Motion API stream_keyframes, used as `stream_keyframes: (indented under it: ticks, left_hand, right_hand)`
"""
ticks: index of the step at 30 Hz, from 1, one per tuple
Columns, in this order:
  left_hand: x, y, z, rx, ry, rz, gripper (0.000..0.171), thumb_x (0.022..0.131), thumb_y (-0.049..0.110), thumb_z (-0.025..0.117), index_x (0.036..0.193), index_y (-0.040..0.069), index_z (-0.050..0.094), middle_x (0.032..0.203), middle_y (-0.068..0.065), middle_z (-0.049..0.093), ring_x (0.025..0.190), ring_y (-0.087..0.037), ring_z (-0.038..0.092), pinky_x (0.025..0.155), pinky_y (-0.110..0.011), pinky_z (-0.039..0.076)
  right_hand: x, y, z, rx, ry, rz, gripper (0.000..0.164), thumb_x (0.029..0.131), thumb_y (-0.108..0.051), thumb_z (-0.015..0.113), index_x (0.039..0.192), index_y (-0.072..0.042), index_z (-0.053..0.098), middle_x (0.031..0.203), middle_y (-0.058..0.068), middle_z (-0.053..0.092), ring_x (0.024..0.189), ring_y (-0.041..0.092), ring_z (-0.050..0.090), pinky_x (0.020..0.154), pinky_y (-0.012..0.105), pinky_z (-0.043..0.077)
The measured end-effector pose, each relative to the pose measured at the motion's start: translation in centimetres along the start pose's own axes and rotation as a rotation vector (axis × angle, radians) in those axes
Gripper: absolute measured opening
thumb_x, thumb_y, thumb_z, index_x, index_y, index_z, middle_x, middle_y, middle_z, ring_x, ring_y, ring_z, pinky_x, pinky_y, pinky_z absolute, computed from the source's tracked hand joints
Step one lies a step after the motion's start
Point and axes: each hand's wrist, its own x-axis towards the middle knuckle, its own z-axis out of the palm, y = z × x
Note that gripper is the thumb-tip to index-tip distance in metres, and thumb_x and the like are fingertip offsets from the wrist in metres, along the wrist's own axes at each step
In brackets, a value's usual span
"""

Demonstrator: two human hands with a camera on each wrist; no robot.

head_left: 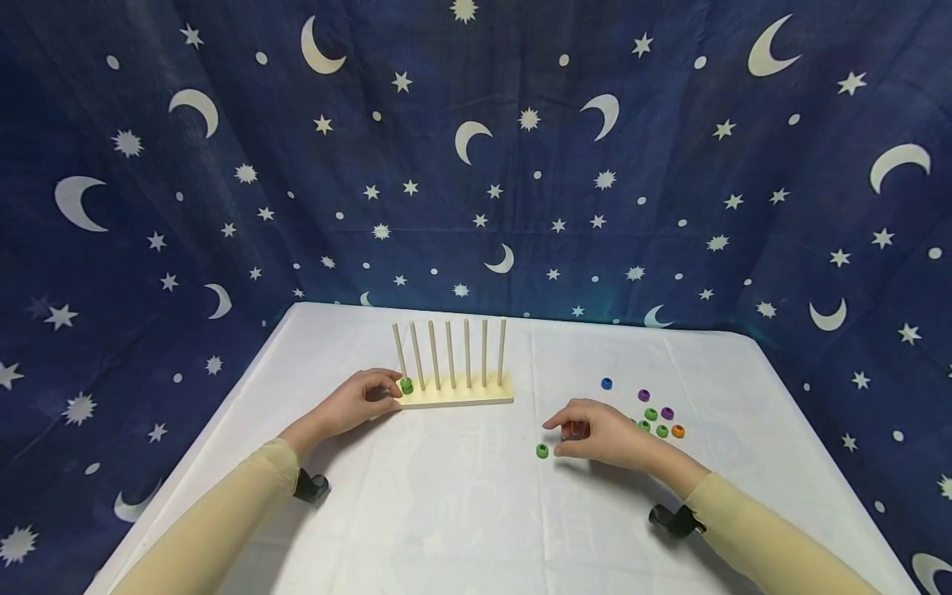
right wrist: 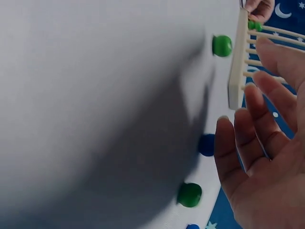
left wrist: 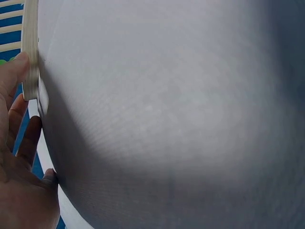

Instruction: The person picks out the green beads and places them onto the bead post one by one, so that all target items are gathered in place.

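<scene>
Fingers loosely spread, a person's right hand [head_left: 610, 434] hovers just beside a green bead [head_left: 542, 451] on the tabletop [head_left: 446, 504]; blue, purple, green and orange beads [head_left: 678, 431] lie scattered just beyond. White cloth stretches leftward to a wooden rack [head_left: 461, 397], two green beads [head_left: 406, 387] low on its leftmost peg [head_left: 400, 351], its end pinched by the left hand [head_left: 363, 402]. The tabletop's far edge fronts a starry curtain [head_left: 439, 165].

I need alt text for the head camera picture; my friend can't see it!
A person's left hand holds the left end of a seven-peg wooden rack, while their right hand is beside a green bead on a white table. More beads lie nearby. A starry cloth hangs behind.
</scene>
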Motion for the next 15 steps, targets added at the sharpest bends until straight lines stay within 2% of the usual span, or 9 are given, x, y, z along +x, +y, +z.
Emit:
stream_keyframes:
  ticks: [7, 15]
  left_hand:
    - [-0.3, -0.2, 0.0, 0.02, 0.013, -0.012, 0.01, 0.092, 0.019, 0.079, 0.096, 0.019, 0.07, 0.141, -0.013, 0.059, 0.138, -0.037, 0.047, 0.117, -0.056, 0.029]
    - [0.0, -0.1, 0.0, 0.003, 0.003, -0.028, 0.01, 0.092, 0.018, 0.078, 0.097, 0.018, 0.07, 0.143, -0.013, 0.057, 0.139, -0.037, 0.046, 0.118, -0.056, 0.028]
  right_hand:
    - [-0.5, 0.6, 1.5, 0.025, 0.051, 0.027, 0.037, 0.086, -0.033, 0.084, 0.119, -0.019, 0.074, 0.09, -0.005, 0.061, 0.078, 0.014, 0.056, 0.066, 0.027, 0.049]
    - [-0.3, 0.9, 2.2, -0.004, 0.118, 0.072, 0.033, 0.085, -0.029, 0.086, 0.115, -0.021, 0.076, 0.084, -0.007, 0.061, 0.077, 0.013, 0.055, 0.066, 0.026, 0.048]
